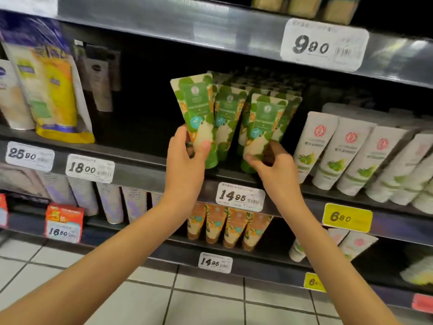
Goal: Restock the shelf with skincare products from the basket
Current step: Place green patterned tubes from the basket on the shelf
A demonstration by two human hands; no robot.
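Observation:
Green and cream leaf-print tubes stand cap-down in rows on the middle shelf. My left hand grips the lower part of the front left tube, which leans to the left. My right hand holds the cap end of the front right tube. Between them stands another green tube, with more lined up behind. The basket is out of view.
White tubes lie slanted to the right on the same shelf. Yellow and white tubes and dark tubes fill the left, with a dark gap beside them. Orange tubes sit on the shelf below. Price tags line the edges.

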